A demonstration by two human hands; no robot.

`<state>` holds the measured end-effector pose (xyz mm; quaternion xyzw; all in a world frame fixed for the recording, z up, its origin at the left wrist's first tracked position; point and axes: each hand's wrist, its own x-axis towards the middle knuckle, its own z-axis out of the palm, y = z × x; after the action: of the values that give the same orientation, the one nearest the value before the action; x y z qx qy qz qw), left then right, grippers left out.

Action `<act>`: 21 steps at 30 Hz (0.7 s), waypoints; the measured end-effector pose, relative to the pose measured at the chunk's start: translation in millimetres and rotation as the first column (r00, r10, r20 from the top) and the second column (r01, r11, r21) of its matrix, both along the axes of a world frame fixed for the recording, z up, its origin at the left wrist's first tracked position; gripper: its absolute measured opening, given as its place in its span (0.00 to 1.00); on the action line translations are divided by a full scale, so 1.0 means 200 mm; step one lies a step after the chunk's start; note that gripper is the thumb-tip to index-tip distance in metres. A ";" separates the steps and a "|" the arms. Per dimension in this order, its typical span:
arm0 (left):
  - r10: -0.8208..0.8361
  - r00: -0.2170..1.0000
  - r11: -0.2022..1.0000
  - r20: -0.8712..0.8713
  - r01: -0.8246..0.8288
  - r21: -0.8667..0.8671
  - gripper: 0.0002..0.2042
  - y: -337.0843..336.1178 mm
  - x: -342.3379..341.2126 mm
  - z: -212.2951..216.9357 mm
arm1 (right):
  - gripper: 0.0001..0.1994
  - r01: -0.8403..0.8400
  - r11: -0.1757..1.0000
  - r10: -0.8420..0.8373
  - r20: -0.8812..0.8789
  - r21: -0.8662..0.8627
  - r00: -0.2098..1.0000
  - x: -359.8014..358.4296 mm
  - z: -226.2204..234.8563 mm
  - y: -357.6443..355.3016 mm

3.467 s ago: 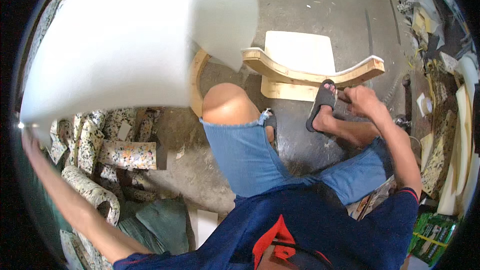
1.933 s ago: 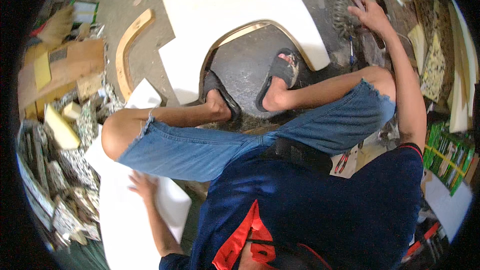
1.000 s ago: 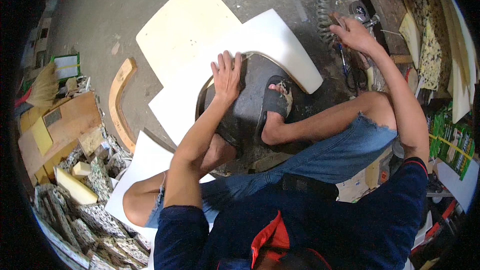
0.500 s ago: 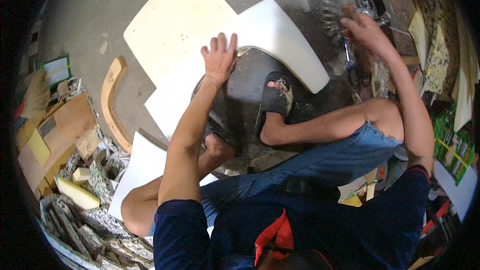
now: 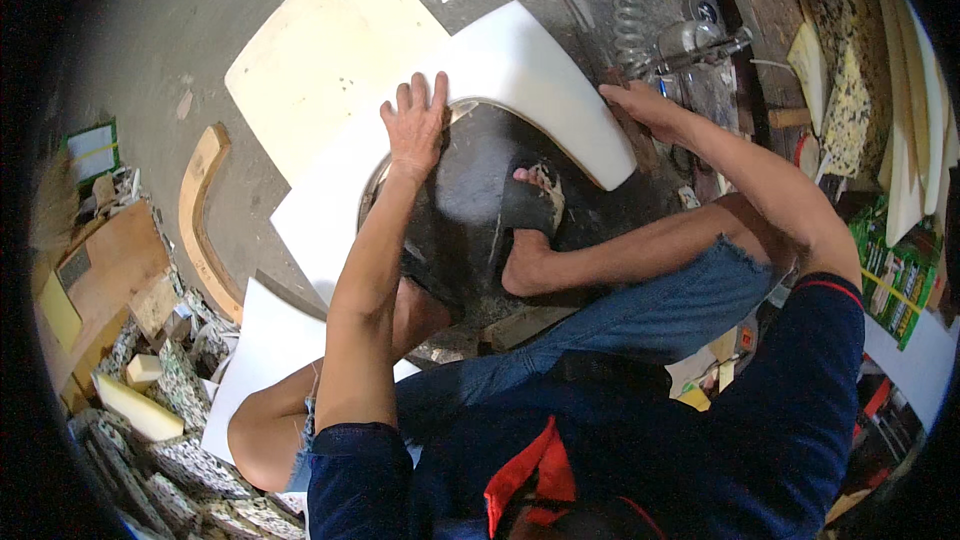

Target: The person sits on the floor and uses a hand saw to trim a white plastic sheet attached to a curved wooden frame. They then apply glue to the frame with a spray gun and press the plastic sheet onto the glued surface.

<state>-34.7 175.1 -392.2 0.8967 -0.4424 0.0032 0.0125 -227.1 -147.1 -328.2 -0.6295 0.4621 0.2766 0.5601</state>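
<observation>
A wide, curved white foam piece (image 5: 545,55) lies before me, its inner edge arching over my sandalled foot. My left hand (image 5: 415,130) rests on its middle, palm down with the fingers spread. Just beyond the piece's right arm is my right hand (image 5: 645,108), fingers pressed together. A dark brownish shape shows under those fingers, but I cannot make out whether it is held. Under the foam's far left side a cream flat panel (image 5: 335,50) sticks out. Beyond my right hand lie a coiled clear hose (image 5: 630,5) and a metal tool like a spray gun (image 5: 705,45).
On the floor at left is a curved wooden piece (image 5: 203,220), with a white sheet (image 5: 265,355) by my knee. Speckled foam scraps (image 5: 185,390) and cardboard (image 5: 120,275) pile up at lower left. Foam strips (image 5: 905,130) and a green package (image 5: 900,285) stand at right.
My right hand has come left and down from beside the metal tool to the foam piece's right arm. The left hand stays on the foam. The whole view has shifted slightly.
</observation>
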 end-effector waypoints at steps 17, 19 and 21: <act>-0.236 0.969 0.666 -0.067 0.111 -0.738 0.37 -0.11 -0.48 0.58 | 0.25 -0.158 0.973 0.058 0.487 0.168 0.871 0.17 1.06 0.35; -0.253 0.967 0.585 -0.045 0.115 -0.803 0.38 -0.06 -0.40 0.64 | 0.26 -0.119 0.975 0.012 0.494 0.185 0.869 0.20 1.13 0.40; -0.286 0.954 0.492 -0.095 0.061 -0.869 0.38 -0.01 -0.31 0.73 | 0.26 -0.107 0.968 -0.056 0.613 0.226 0.788 0.21 1.20 0.45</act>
<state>-96.0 172.3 -247.2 0.7170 -0.4667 0.1179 0.5042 -185.8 -57.6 -88.4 -0.6159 0.2078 0.1203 0.7503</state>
